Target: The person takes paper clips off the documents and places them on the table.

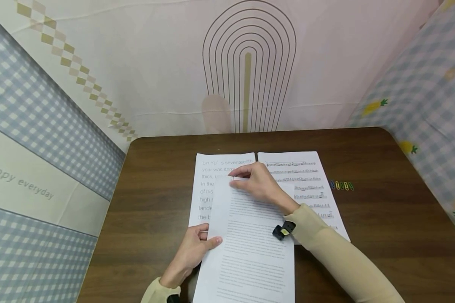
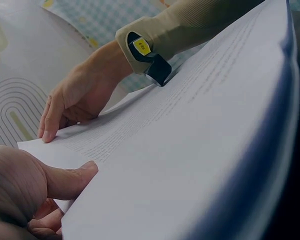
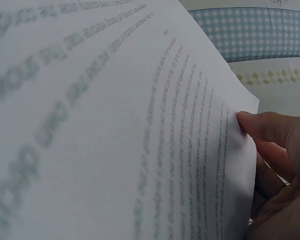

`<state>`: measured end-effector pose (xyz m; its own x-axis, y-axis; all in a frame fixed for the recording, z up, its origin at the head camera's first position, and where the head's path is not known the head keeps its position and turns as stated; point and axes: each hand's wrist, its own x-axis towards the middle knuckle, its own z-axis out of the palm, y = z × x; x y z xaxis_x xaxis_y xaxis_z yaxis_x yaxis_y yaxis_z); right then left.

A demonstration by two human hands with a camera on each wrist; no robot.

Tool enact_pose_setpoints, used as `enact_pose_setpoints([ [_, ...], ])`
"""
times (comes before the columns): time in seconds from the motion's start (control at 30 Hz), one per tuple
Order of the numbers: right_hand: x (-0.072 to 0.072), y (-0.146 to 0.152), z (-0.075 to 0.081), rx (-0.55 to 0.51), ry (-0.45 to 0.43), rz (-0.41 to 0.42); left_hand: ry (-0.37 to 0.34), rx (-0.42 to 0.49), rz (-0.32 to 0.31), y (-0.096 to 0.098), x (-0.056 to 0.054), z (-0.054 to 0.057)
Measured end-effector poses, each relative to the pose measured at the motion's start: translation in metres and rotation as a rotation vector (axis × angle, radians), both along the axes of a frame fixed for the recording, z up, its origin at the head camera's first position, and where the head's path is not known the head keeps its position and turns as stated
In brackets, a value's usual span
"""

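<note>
White paper with small printed text (image 1: 258,252) is held up in front, overlapping two other stacks in the head view. My left hand (image 1: 197,248) pinches its left edge, thumb on top and the other fingers underneath. At the top edge, my right hand (image 1: 259,183) pinches the paper near its upper left corner; in the right wrist view the thumb (image 3: 270,127) lies over the printed side. A small dark line shows by the right fingertips, and I cannot tell what it is. The left wrist view shows the printed paper (image 2: 155,165) slanting between both hands.
Behind lie a large-print text sheet (image 1: 202,202) on the left and sheet music (image 1: 307,168) on the right. Several coloured paper clips (image 1: 342,185) lie in a row beside the music. All rest on a brown wooden table (image 1: 148,189), with patterned cloth behind and at both sides.
</note>
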<state>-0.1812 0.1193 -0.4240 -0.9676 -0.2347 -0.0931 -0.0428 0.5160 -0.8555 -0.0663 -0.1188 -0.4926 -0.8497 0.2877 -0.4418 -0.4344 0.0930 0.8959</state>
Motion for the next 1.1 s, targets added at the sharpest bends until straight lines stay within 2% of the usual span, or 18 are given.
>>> enact_pose_setpoints([
  [0.53,-0.0013,0.0013,-0.0019,-0.015,-0.028,-0.040,-0.023,-0.005,0.026,-0.0004,-0.0003,0.0005],
  [1.1,-0.0094,0.0090,-0.0054,-0.063,-0.040,-0.073,-0.025,-0.008,0.011,-0.0034,0.0013,-0.0016],
])
